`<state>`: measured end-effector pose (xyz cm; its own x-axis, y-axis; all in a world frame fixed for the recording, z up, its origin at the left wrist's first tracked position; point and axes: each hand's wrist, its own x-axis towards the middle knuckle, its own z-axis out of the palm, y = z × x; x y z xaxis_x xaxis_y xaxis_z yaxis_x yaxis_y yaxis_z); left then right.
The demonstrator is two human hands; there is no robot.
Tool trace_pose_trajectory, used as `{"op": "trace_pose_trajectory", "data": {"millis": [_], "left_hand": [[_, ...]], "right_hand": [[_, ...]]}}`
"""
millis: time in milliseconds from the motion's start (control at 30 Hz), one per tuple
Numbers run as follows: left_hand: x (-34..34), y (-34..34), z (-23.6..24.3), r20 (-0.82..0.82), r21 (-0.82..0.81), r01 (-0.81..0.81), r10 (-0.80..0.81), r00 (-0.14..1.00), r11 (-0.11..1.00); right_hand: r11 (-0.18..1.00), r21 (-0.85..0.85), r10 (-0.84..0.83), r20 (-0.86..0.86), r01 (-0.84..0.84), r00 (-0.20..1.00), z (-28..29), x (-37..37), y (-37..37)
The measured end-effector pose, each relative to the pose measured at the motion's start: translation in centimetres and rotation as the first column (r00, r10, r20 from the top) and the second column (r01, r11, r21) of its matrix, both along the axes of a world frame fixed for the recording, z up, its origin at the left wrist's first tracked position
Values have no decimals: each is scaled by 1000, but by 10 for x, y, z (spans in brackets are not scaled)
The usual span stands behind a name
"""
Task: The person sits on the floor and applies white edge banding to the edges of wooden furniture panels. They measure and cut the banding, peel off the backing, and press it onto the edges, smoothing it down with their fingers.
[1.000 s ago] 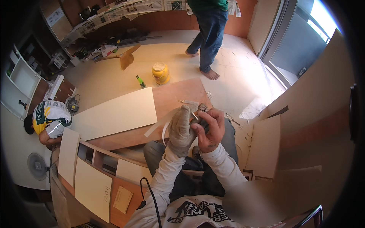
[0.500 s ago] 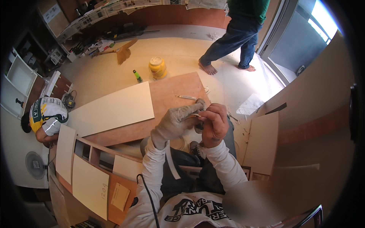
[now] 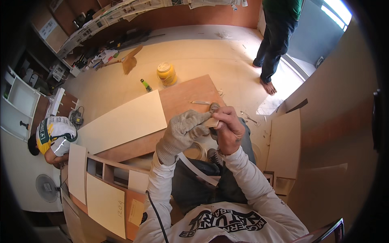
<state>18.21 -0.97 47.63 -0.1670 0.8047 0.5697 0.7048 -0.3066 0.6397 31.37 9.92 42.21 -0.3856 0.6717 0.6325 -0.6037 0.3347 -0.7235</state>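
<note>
A short pale strip (image 3: 211, 122) sits between the two hands, over the person's lap. Its risk, as I judge it, is bending or cracking: it looks thin, and if the two grips twist against each other it could crease or snap. The gloved fingers might also let it slide, since thick fabric probably dulls the feel of a narrow edge.

The strip lies to the right of the gloved left hand (image 3: 182, 131), whose thumb and fingers are closed on it, and to the left of the bare right hand (image 3: 230, 131), which pinches its near end between thumb and fingertips. A long white band (image 3: 194, 169) hangs below the glove; the fingers hide whether it joins the strip.

Beyond the hands, a brown board (image 3: 194, 91) carries a cream panel (image 3: 129, 115) and a slim tool (image 3: 200, 102). Past it, a yellow tub (image 3: 166, 75) and a green bottle (image 3: 146, 85) stand on the floor (image 3: 194, 60). A co-worker (image 3: 56, 131) bends low at the left; another person (image 3: 277, 44) stands at the right.
</note>
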Motion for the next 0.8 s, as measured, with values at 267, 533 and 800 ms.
{"op": "trace_pose_trajectory", "data": {"millis": [267, 533, 800], "left_hand": [[12, 11, 8, -57, 68, -112, 116, 992, 991], [5, 0, 3, -173, 93, -82, 98, 980, 992], [19, 4, -2, -84, 64, -183, 188, 979, 981]], "right_hand": [[964, -190, 185, -25, -187, 982, 6, 5, -1], [987, 17, 159, 105, -161, 982, -1, 5, 6], [965, -228, 82, -215, -132, 973, -8, -5, -11]]}}
